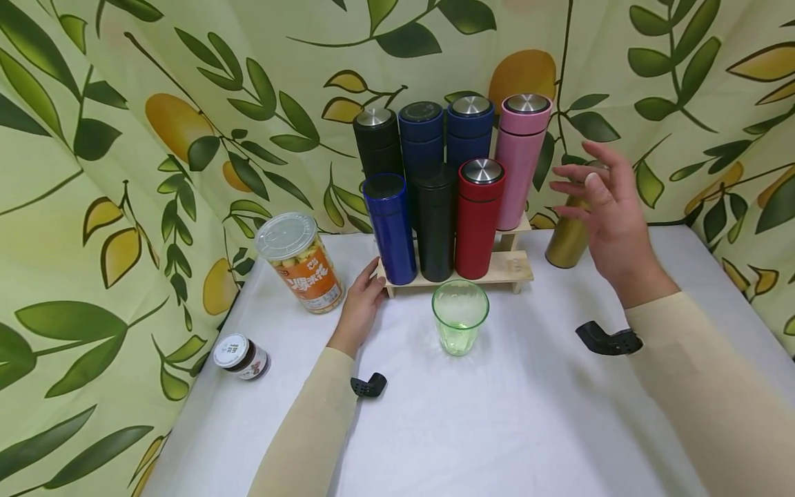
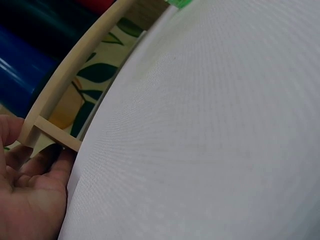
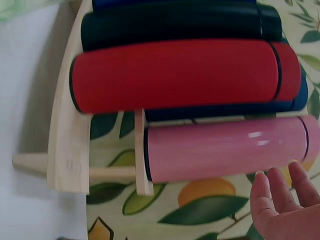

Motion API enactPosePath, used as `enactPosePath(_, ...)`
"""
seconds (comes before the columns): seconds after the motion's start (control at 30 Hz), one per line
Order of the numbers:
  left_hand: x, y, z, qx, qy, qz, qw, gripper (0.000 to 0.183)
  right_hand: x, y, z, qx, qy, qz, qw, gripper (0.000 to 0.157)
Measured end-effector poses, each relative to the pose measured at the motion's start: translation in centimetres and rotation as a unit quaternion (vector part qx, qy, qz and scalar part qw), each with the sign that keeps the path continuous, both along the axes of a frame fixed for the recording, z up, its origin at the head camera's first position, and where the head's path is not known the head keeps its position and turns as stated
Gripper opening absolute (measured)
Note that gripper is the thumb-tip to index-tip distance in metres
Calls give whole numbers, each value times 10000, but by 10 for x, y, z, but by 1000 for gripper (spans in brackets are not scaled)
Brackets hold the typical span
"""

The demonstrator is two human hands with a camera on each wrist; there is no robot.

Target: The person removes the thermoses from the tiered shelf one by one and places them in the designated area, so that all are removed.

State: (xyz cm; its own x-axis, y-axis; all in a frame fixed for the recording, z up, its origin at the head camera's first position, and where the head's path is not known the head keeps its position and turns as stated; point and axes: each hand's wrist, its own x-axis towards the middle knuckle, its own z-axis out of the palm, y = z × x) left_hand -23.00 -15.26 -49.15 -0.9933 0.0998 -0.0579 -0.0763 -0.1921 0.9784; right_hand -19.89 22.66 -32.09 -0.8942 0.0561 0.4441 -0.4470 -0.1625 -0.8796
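My left hand [image 1: 362, 304] grips the left end of a two-step wooden rack [image 1: 500, 270]; in the left wrist view its thumb lies at the board's end, the fingers below it. The front step bears a blue thermos [image 1: 391, 231], a black thermos [image 1: 436, 231] and a red thermos [image 1: 480, 228]. On the back step stand another black thermos [image 1: 377, 148], two dark blue ones and a pink thermos [image 3: 225, 150]. My right hand [image 1: 611, 214] is raised in the air right of the pink thermos, fingers apart and holding nothing. Behind it a gold thermos [image 1: 565, 241] stands on the table, partly hidden.
A green-tinted clear glass [image 1: 460, 317] stands in front of the rack. To the left are a clear tub of snacks with an orange label [image 1: 310, 273] and a small dark jar with a white lid [image 1: 242, 357]. Leaf-patterned cloth hangs behind the white table [image 1: 447, 428].
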Motion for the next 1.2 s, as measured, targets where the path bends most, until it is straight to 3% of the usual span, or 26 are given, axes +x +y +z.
enactPosePath(0.27, 0, 0, 1, 55, -12, 6, 10000, 60, -4, -20, -10, 870, -246, 303, 9954, 62)
enactPosePath(0.53, 0, -2, 1, -37, 5, -9, 10000, 60, -13, -39, -31, 1139, -385, 519, 9914, 61)
enactPosePath(0.8, 0, -1, 0, 18, 33, -17, 10000, 60, -24, -55, -45, 1669, -591, 365, 9835, 74)
enactPosePath(0.97, 0, -2, -1, 122, 1, 7, 9999, 60, -30, -63, -50, 1766, -843, 294, 9802, 81)
enactPosePath(1.2, 0, -1, 0, 47, -23, 38, 10000, 59, -35, -70, -55, 1911, -830, 36, 9780, 85)
